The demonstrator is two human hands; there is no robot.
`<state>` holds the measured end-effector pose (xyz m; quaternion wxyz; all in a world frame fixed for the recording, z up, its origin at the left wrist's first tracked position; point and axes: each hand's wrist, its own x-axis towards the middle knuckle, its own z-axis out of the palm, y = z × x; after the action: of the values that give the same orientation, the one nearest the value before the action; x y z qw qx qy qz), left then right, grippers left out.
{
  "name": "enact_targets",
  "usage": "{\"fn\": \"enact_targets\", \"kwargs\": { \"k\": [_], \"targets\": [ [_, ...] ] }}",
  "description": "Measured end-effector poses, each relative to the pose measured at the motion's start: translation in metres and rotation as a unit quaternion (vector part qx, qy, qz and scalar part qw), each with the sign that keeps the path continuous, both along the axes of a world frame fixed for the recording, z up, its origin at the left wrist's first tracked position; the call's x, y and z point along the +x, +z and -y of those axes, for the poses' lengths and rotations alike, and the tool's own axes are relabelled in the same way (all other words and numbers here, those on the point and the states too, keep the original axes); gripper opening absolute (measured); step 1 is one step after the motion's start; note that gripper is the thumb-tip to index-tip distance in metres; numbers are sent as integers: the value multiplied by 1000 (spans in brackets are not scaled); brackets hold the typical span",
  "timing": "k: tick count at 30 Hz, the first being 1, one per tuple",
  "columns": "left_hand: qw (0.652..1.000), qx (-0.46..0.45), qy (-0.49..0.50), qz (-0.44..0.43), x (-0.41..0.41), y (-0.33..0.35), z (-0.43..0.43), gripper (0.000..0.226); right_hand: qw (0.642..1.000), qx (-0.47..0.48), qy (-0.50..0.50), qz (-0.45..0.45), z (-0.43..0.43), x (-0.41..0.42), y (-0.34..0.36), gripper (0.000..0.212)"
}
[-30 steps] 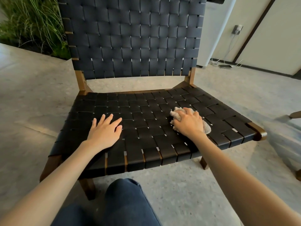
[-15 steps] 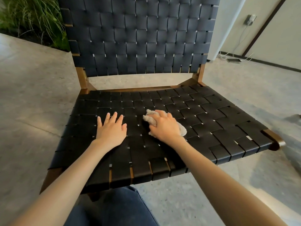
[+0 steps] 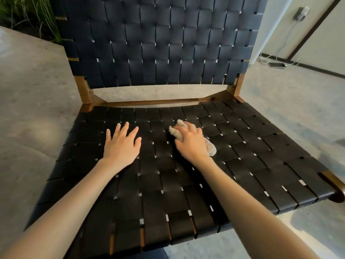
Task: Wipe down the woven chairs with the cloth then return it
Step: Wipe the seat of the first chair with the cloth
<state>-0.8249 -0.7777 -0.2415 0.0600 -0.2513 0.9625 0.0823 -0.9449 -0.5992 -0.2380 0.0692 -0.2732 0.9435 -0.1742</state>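
A chair with black woven straps and a wooden frame fills the view, its seat [image 3: 261, 156] in front of me and its backrest [image 3: 158, 43] rising behind. My right hand [image 3: 190, 142] grips a crumpled beige cloth [image 3: 211, 149] and presses it on the middle of the seat; cloth shows past the fingertips and beside the wrist. Flat on the seat just left of it lies my left hand [image 3: 122, 144], fingers spread and holding nothing.
Grey stone floor [image 3: 28, 109] surrounds the chair. Plants [image 3: 28, 14] stand at the back left. At the back right a charger [image 3: 301, 13] is plugged into the wall, with cables and a phone [image 3: 277, 64] on the floor below.
My right hand has slid the cloth leftward across the seat, from the right part toward the middle, close to my left hand. The view has moved closer to the chair.
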Motion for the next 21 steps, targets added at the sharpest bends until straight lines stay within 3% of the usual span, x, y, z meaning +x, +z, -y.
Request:
{"fn": "enact_targets", "kwargs": {
  "k": [3,7,14,21],
  "targets": [
    [1000,-3,6,1,-3,-1,6,50,994,-65,85,16,48,30,-10,45],
    [1000,-10,11,1,-8,-5,11,50,991,-50,119,-26,57,16,-18,47],
    [1000,-11,15,-21,-27,-13,25,50,991,77,-24,-108,-19,-75,-13,52],
    [999,-18,24,-36,-41,-20,32,51,991,51,-105,-63,-4,-124,-21,48]
  ]
}}
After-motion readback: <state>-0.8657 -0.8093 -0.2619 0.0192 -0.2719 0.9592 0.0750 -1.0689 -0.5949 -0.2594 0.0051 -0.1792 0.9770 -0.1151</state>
